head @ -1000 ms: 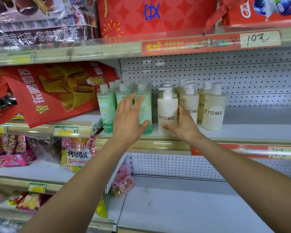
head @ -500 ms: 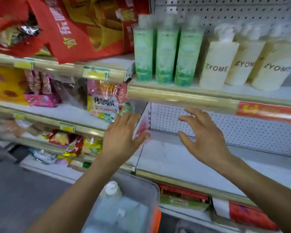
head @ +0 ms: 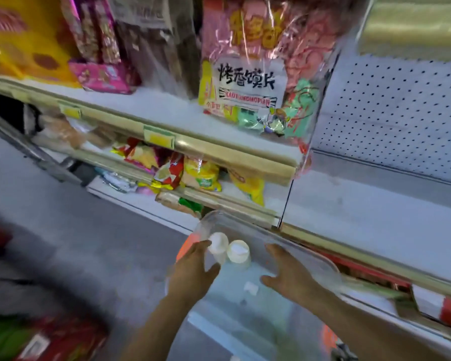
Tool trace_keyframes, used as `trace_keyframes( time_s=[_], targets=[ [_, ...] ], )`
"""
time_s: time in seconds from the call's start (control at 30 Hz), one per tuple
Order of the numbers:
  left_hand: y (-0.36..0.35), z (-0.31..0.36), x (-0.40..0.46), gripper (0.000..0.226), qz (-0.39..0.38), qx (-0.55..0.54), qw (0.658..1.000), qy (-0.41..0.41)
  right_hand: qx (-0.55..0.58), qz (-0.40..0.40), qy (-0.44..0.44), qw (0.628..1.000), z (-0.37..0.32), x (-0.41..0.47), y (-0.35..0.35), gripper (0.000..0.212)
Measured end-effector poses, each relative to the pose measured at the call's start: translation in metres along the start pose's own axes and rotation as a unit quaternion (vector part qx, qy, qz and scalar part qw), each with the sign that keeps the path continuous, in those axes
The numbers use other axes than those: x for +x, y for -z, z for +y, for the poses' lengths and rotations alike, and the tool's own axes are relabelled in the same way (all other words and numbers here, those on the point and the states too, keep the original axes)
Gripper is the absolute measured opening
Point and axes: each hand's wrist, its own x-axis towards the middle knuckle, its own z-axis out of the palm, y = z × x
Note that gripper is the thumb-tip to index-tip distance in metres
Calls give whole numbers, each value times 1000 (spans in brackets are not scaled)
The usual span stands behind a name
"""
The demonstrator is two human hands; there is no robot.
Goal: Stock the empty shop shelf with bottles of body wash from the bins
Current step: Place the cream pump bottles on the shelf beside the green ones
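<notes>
A second ago both hands were up at the stocked shelf, steadying green and cream pump bottles; now they have dropped to the clear plastic bin (head: 310, 254) on the floor in front of the shelving, which reads as one placement finished and the next pick starting. The left hand (head: 193, 272) reaches into the bin with fingers loosely extended and thumb apart, holding nothing yet, its fingertips right at the nearer of two white pump caps (head: 218, 243); whether it touches that cap is too blurred to tell. The second cap (head: 238, 251) stands just to the right of it. The right hand (head: 289, 272) hovers spread over the bin, to the right of both caps, also holding nothing. The bottles' bodies are hard to make out through the bin's haze. Beyond the right hand lies a bare white shelf (head: 375, 212) with a perforated back panel (head: 391, 121). Up and to the left of the hands, snack packets (head: 201, 175) and a bagged bread-chip pack (head: 245, 82) fill neighbouring shelves. The gold shelf rail (head: 362, 259) overhangs just past the bin, so a lifted bottle must clear it.
</notes>
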Motion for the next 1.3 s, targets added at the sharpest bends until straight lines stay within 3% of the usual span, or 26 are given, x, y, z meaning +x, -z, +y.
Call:
trace_keyframes(
  time_s=[0.1, 0.23, 0.33, 0.43, 0.57, 0.67, 0.9, 1.13, 1.3],
  targets=[
    [-38, -31, 35, 74, -29, -8, 999, 21, 30, -38, -67, 997, 13, 40, -41, 91],
    [-86, -59, 78, 95, -57, -9, 996, 75, 87, -21, -98, 991, 30, 88, -86, 107],
    [-117, -64, 93, 92, 11, -52, 993, 107, 163, 5, -103, 981, 40, 114, -115, 111],
    [-141, -63, 102, 85, 83, -90, 988, 91, 214, 54, -91, 971, 43, 124, -139, 107],
    [-154, -68, 107, 78, 88, -54, 991, 81, 202, 112, -65, 971, 47, 118, -147, 83],
    [-154, -71, 106, 77, 83, -68, 993, 48, 201, 84, -69, 974, 52, 108, -140, 81],
    [-140, -49, 79, 80, -64, -167, 984, 22, 294, 0, -130, 947, 63, 52, -104, 83],
    [-97, 16, 18, 72, -59, -382, 918, 90, 379, -71, -121, 915, 52, -15, -17, 37],
    [-58, 87, -20, 60, -58, -481, 864, 140, 455, -54, -90, 884, 40, -66, 59, 46]
  ],
)
